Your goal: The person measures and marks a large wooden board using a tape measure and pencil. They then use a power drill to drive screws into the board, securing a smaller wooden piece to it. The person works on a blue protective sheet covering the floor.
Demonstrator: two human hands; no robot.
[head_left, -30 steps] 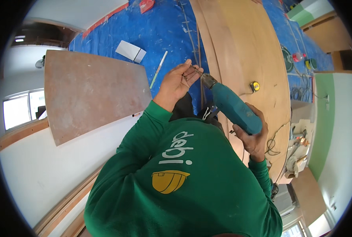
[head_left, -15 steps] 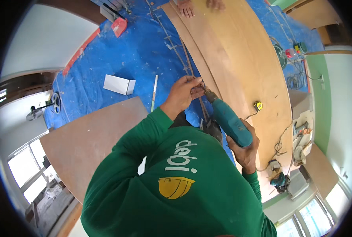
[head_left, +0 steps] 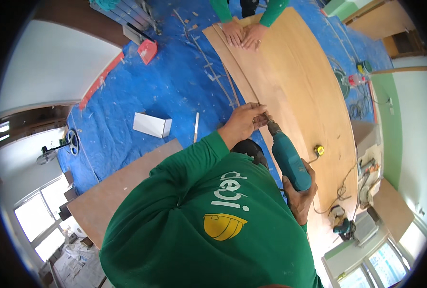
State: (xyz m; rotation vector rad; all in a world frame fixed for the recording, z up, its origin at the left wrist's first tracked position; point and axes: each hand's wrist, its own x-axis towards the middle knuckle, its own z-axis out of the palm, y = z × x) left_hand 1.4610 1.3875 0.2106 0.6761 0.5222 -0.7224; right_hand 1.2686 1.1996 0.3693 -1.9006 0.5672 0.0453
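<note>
A teal power drill [head_left: 291,161] lies in my right hand [head_left: 300,196], whose fingers are wrapped round its rear end and handle. Its chuck and bit point away from me, toward the fingertips of my left hand [head_left: 244,123]. Those fingers are pinched at the tip of the bit; whatever small thing they may hold is too small to make out. Both hands are over the left edge of a long wooden panel [head_left: 295,91], where a narrower strip of board [head_left: 239,72] runs along the edge.
At the panel's far end a co-worker's hands [head_left: 244,36] press flat on it. A yellow tape measure [head_left: 319,150] and a cord [head_left: 340,194] lie on the panel. Blue sheeting [head_left: 175,91] covers the floor, with a white box [head_left: 152,125] and a red dustpan [head_left: 147,51] on it.
My view has tilted, so more of the co-worker's arms shows. The co-worker's two hands are now close together on the panel. My hands and the drill appear further right, still tip to fingertips.
</note>
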